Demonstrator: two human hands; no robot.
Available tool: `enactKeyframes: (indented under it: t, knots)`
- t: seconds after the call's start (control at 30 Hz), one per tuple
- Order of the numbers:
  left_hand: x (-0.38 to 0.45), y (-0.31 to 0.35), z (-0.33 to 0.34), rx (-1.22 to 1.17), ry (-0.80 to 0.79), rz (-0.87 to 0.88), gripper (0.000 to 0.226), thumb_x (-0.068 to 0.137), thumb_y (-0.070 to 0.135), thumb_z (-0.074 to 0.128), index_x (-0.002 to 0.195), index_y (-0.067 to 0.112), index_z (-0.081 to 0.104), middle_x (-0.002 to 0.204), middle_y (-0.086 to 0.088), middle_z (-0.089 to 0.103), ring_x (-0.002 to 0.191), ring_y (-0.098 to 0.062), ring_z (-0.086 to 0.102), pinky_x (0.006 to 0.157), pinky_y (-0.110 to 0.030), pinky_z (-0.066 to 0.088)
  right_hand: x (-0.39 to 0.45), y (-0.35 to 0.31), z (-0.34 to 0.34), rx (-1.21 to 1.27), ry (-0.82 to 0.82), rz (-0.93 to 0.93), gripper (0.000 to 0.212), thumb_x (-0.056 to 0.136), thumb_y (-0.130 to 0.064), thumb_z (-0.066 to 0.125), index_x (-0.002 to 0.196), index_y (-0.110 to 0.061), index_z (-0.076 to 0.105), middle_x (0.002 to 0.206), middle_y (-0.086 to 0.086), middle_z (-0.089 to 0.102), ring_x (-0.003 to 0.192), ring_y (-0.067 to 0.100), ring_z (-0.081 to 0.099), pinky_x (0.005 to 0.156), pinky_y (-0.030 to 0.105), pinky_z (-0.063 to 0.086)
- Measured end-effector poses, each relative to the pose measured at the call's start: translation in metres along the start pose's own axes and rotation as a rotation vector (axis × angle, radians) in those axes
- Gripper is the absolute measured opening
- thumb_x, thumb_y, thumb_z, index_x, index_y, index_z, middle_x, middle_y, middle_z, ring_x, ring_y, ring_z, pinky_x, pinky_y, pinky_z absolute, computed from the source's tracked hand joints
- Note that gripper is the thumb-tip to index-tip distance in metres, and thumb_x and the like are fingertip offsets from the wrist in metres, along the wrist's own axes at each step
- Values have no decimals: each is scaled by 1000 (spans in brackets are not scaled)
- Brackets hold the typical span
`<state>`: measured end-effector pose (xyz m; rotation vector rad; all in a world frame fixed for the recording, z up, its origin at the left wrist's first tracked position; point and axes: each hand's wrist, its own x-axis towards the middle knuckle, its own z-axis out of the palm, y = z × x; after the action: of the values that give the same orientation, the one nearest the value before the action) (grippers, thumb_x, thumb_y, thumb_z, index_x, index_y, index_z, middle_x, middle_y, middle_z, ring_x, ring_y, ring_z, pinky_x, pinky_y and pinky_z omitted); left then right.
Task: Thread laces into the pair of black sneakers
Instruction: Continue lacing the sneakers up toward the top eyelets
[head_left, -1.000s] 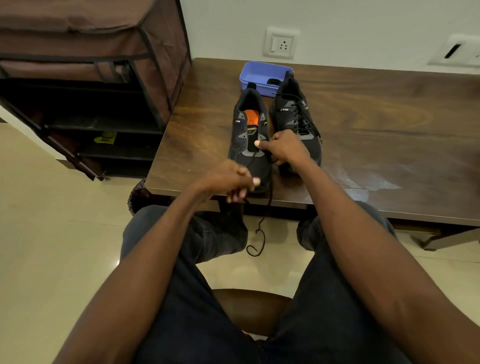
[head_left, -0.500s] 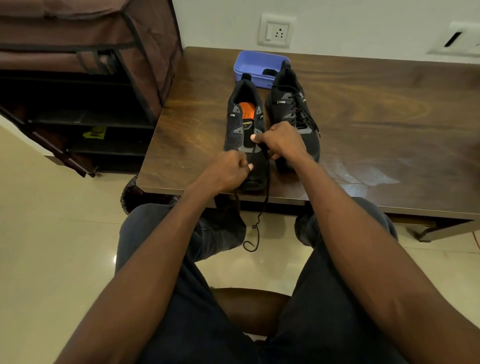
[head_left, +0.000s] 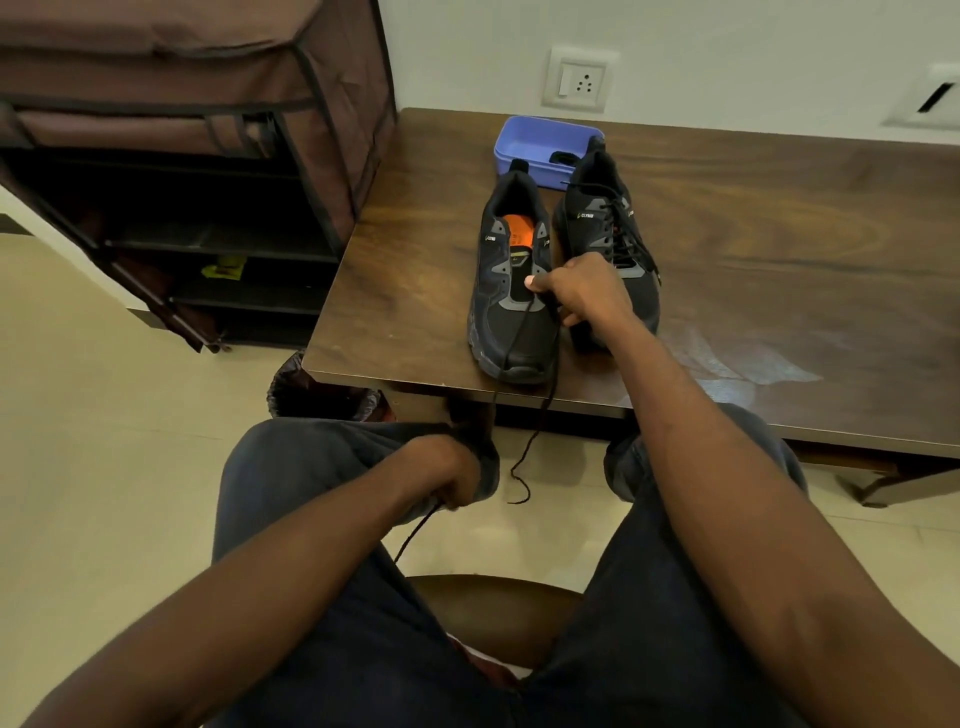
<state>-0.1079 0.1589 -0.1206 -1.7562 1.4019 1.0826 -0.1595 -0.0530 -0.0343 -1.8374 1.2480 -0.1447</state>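
Note:
Two black sneakers stand side by side on the wooden table (head_left: 779, 291), toes toward me. The right sneaker (head_left: 608, 223) is laced. The left sneaker (head_left: 506, 291) shows an orange insole and has a black lace (head_left: 535, 421) running from its lowest eyelets over the toe and off the table edge. My right hand (head_left: 582, 293) rests on the left sneaker beside its eyelets, fingers curled on the lace there. My left hand (head_left: 449, 470) is down by my knee, gripping one strand of the lace pulled taut; the other strand dangles free.
A blue plastic tray (head_left: 524, 143) sits behind the sneakers near the wall. A brown fabric shoe rack (head_left: 197, 156) stands left of the table. A dark bin (head_left: 311, 389) sits under the table's left corner. My knees are under the front edge.
My left hand has pulled back from the sneaker's toe down to my knee, drawing a lace strand out with it. My right hand stays at the eyelets.

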Motion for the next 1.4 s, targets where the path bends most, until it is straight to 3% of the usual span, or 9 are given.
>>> enactKeyframes:
  t: [0.07,0.2,0.3,0.4,0.6,0.83,1.03,1.27,1.4]
  knots:
    - [-5,-4,-14,-108,119,29,22,92,30,64,105,12,63,90,0,59,81,-16,57,80,-32,51,1,1,-1,-2,7,-12,35,80,-44,75,90,-12,66,85,4,70,74,19,69,66,33,56]
    - [-40,-18,-59,-720,75,320,22,96,31,61,85,13,66,77,-4,67,57,-10,60,46,-19,44,3,2,1,-34,-1,-58,37,80,-47,74,88,-11,67,86,4,71,76,19,69,76,40,59]
    - [-48,-14,-87,-1165,611,375,24,95,31,62,81,12,62,65,1,60,53,-8,54,46,-21,41,5,5,2,-63,7,-95,38,80,-47,74,83,-10,66,82,6,71,78,22,70,80,45,59]
    - [-29,-9,-102,-1161,1135,132,25,91,39,65,79,20,53,69,4,52,59,-7,49,53,-22,41,7,5,3,-88,11,-113,35,80,-47,74,74,-15,59,78,5,67,78,23,68,81,47,58]
    - [-3,-6,-106,-824,1131,-10,16,96,33,56,92,18,58,94,-6,59,79,-18,58,63,-32,48,11,5,4,-113,25,-100,37,78,-49,74,79,-14,63,79,5,68,77,24,67,80,47,58]
    - [-10,-9,-103,-804,1073,52,16,100,25,50,97,11,57,100,-7,54,85,-18,55,72,-33,48,11,6,8,-127,55,-98,38,76,-52,70,81,-15,62,79,4,68,75,25,67,77,44,57]
    - [-22,-12,-101,-787,967,122,23,99,22,52,76,18,50,79,-5,56,75,-20,57,67,-38,50,10,5,8,-131,62,-81,42,74,-54,69,87,-14,65,85,7,69,80,28,67,76,40,55]
    - [-31,-18,-96,-806,834,158,23,97,21,57,76,12,54,75,-5,56,72,-20,57,77,-45,53,10,5,9,-110,64,-72,40,73,-53,70,85,-15,64,88,6,70,83,27,67,79,43,55]
    - [-36,-22,-94,-755,753,183,27,95,23,59,73,9,57,68,-5,52,66,-18,51,68,-39,49,10,5,9,-111,67,-69,39,74,-53,70,82,-15,62,86,5,69,81,27,67,80,43,55]
